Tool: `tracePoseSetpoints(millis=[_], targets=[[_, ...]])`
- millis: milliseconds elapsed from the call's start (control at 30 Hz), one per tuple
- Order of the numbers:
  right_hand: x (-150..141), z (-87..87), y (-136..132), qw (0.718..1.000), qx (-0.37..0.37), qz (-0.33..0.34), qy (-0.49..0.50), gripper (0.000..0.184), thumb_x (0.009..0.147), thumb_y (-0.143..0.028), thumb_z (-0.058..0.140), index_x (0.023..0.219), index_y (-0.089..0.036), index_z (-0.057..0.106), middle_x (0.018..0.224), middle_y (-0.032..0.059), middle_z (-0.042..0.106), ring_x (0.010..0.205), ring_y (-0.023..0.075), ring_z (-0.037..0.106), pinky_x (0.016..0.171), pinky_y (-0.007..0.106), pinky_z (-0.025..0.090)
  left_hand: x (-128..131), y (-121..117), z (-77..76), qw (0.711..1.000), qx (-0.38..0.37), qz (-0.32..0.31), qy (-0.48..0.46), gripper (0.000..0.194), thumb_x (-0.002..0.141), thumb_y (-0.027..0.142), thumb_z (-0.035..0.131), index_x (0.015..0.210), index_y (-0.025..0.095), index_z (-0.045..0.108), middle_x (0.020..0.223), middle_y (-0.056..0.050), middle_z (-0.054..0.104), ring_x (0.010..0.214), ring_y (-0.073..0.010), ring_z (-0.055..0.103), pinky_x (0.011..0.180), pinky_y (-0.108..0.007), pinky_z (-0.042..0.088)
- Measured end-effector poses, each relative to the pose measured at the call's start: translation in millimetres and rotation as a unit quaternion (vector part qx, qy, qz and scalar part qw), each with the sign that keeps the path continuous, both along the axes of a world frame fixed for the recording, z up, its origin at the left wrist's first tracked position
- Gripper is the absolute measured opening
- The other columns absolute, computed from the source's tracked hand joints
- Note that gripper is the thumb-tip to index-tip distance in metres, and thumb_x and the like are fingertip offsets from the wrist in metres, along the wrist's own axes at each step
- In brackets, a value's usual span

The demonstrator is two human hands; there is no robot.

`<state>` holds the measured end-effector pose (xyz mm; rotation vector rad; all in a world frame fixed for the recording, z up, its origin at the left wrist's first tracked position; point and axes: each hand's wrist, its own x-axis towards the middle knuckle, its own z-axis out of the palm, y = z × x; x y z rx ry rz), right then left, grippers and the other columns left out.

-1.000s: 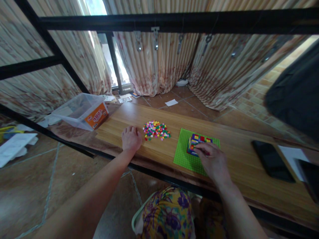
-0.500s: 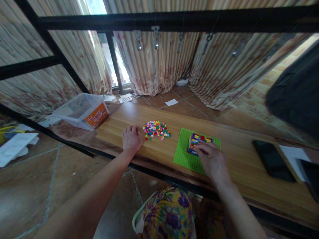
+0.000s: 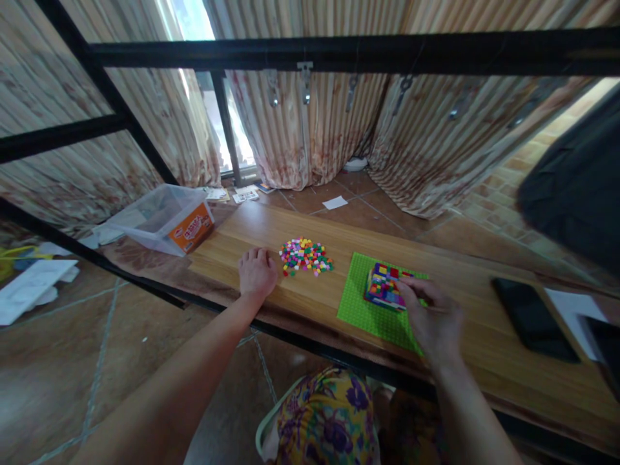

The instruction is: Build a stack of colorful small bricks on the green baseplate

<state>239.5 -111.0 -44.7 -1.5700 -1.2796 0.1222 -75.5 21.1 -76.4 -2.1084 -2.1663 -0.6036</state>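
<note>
My left hand [image 3: 258,272] rests on the wooden table, fingers curled down and closed, their tips hidden. Just right of it lies a loose pile of small colourful toy bricks [image 3: 305,256]. A green studded baseplate [image 3: 356,302] sits further right. On it stands a low block built of multicoloured bricks [image 3: 385,284], its top a patchwork of red, yellow, blue, purple and orange. My right hand [image 3: 433,316] is over the block's right side, thumb and forefinger tips close together at its edge. Anything between those fingertips is too small to make out.
A black phone [image 3: 533,318] and white paper [image 3: 574,310] lie on the table's right part. A clear plastic bin [image 3: 159,216] with an orange label stands at the left end. A black metal bar [image 3: 310,55] crosses above, with clips hanging below.
My right hand has drawn back to the right from the middle of the brick block, uncovering more of its top. My left hand stays beside the pile. The view has tilted slightly.
</note>
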Motion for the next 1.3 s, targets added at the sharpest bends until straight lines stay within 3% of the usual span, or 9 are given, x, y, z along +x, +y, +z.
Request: tracePoseSetpoints(millis=[167, 367, 467, 633, 933, 1167, 1300], targets=[[-20, 9.0, -2, 0.999, 0.041, 0.007, 0.0, 0.02, 0.089, -0.039, 0.066, 0.087, -0.022, 0.075, 0.085, 0.0043, 0.076, 0.077, 0.0197, 0.068, 0.073, 0.033, 0.053, 0, 0, 0.7, 1.0, -0.003, 0.0, -0.001, 0.037, 0.093, 0.026, 0.043, 0.12, 0.014, 0.065, 0.122, -0.017, 0.066, 0.118, -0.0325, 0.056, 0.102, -0.046, 0.043], [-74, 3.1, -3, 0.984, 0.013, 0.165, -0.063, 0.017, 0.096, -0.028, 0.057, 0.091, -0.025, 0.073, 0.087, 0.0038, 0.075, 0.082, 0.0188, 0.069, 0.078, 0.032, 0.054, -1, 1, -0.1, 1.0, 0.0, 0.0, 0.009, 0.033, 0.093, 0.026, 0.044, 0.113, 0.015, 0.067, 0.12, -0.016, 0.066, 0.116, -0.0317, 0.057, 0.099, -0.045, 0.044], [-93, -8.3, 4, 0.976, -0.021, 0.198, -0.09, 0.019, 0.097, -0.024, 0.054, 0.095, -0.023, 0.073, 0.093, 0.0062, 0.074, 0.088, 0.02, 0.069, 0.082, 0.033, 0.054, -1, 1, 0.0, 1.0, 0.002, -0.002, 0.013, 0.033, 0.093, 0.025, 0.043, 0.112, 0.015, 0.068, 0.119, -0.016, 0.067, 0.115, -0.0315, 0.057, 0.099, -0.044, 0.044], [-106, -23.2, 26, 0.973, -0.072, 0.181, -0.122, 0.022, 0.097, -0.02, 0.051, 0.099, -0.021, 0.072, 0.096, 0.0087, 0.072, 0.093, 0.0224, 0.066, 0.087, 0.034, 0.052, -1, 0, -0.5, 1.0, 0.003, -0.004, 0.012, 0.034, 0.093, 0.025, 0.044, 0.115, 0.014, 0.067, 0.12, -0.015, 0.067, 0.114, -0.0318, 0.057, 0.098, -0.044, 0.044], [-123, -32.6, 64, 0.973, -0.114, 0.116, -0.164, 0.024, 0.097, -0.024, 0.052, 0.101, -0.018, 0.074, 0.094, 0.0108, 0.07, 0.089, 0.0247, 0.061, 0.086, 0.036, 0.047, -1, -1, -2.4, 1.0, 0.012, -0.007, 0.003, 0.031, 0.093, 0.025, 0.045, 0.113, 0.016, 0.067, 0.12, -0.014, 0.067, 0.115, -0.0313, 0.057, 0.098, -0.044, 0.044], [-129, -39.7, 75, 0.963, -0.115, 0.086, -0.228, 0.019, 0.094, -0.027, 0.057, 0.097, -0.025, 0.076, 0.092, 0.0086, 0.068, 0.088, 0.0242, 0.056, 0.081, 0.036, 0.044, -1, 0, -3.8, 1.0, 0.004, -0.004, -0.001, 0.032, 0.093, 0.025, 0.044, 0.114, 0.016, 0.066, 0.12, -0.014, 0.067, 0.115, -0.0314, 0.057, 0.099, -0.045, 0.043], [-127, -41.0, 73, 0.965, -0.119, 0.112, -0.206, 0.021, 0.094, -0.024, 0.057, 0.092, -0.026, 0.077, 0.092, 0.0079, 0.069, 0.089, 0.0239, 0.057, 0.081, 0.035, 0.045, -1, -1, -4.3, 1.0, 0.007, -0.003, -0.001, 0.031, 0.093, 0.025, 0.044, 0.114, 0.016, 0.066, 0.122, -0.013, 0.067, 0.115, -0.0317, 0.056, 0.099, -0.045, 0.043]])
